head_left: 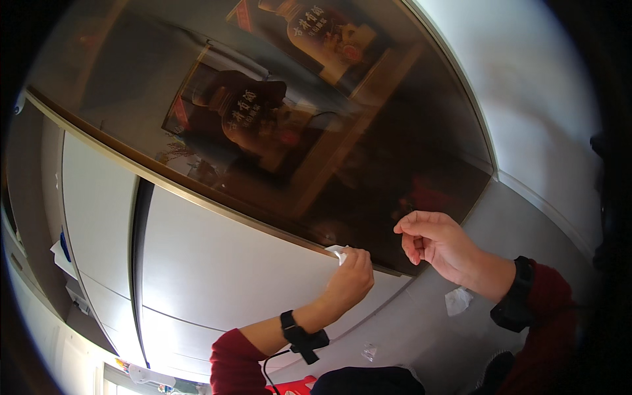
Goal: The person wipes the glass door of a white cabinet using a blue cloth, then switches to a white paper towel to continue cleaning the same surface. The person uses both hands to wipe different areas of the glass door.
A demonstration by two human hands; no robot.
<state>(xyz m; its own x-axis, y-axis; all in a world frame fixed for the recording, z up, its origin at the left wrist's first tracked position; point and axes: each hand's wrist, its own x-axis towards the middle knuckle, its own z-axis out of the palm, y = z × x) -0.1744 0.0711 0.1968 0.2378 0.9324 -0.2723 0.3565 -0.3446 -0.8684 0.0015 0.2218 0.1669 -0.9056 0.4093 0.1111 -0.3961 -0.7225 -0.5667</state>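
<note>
My left hand (351,276) grips a white tissue (337,253) and presses it against the metal-trimmed edge (237,223) of a dark glass cabinet door (375,197). Just right of it, my right hand (434,239) hovers in front of the lower corner of the glass, fingers loosely curled, with nothing seen in it. Behind the glass stand two dark boxes: a nearer box (247,118) and a farther box (316,34), each printed with a jar and bearing writing. Reflections cover part of the pane.
White cabinet fronts (207,247) run along the trimmed edge, with a dark vertical gap (139,247) between them. A crumpled white tissue (458,301) and a small clear wrapper (369,351) lie on the grey floor (419,335). A white wall (538,98) rises at right.
</note>
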